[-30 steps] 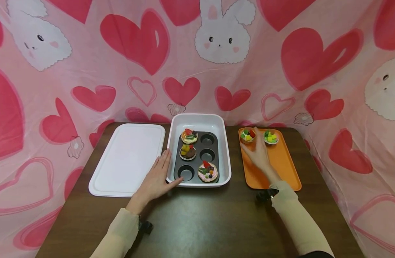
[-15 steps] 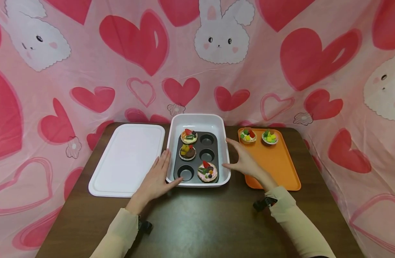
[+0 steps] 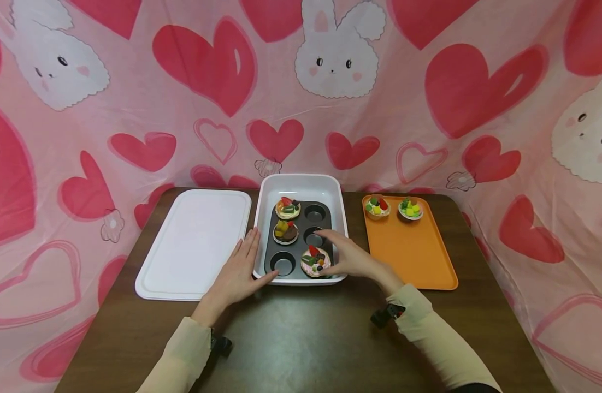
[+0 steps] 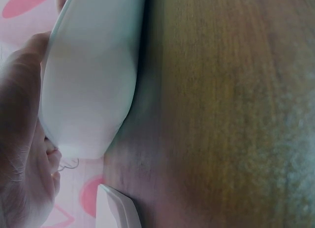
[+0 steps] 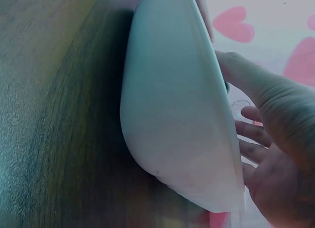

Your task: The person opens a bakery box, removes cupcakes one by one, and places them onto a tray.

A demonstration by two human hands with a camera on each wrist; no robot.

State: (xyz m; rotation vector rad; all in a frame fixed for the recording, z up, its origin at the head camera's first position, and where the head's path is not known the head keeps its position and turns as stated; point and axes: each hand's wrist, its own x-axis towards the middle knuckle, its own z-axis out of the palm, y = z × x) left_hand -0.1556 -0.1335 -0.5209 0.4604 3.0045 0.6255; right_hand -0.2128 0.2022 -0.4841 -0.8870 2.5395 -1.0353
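A white basin (image 3: 301, 183) holds a dark muffin pan (image 3: 308, 215) with several round cups. My left hand (image 3: 237, 273) rests along the basin's left rim, fingers straight, thumb toward the near left corner. My right hand (image 3: 352, 257) reaches over the right rim, its thumb and fingers spread around a pink-cream fruit tart (image 3: 314, 263) in the near right cup. The thumb seems to touch its edge; I cannot tell firm contact. In the left column sit a kiwi-and-strawberry tart (image 3: 288, 208) and a chocolate tart (image 3: 285, 232) with yellow fruit. Both wrist views show the basin's outer wall (image 4: 91, 80).
To the right lies an orange tray (image 3: 411, 262) bearing a fruit tart with a strawberry (image 3: 377, 207) and a tart with yellow-green pieces (image 3: 410, 209). A white lid-like board (image 3: 195, 240) lies left of the basin. The pink heart-printed cloth (image 3: 276, 65) hangs behind the table.
My right hand has moved left from the upper left tart on the orange tray, across the basin's right rim, to the pink-cream tart. My left hand has stayed put.
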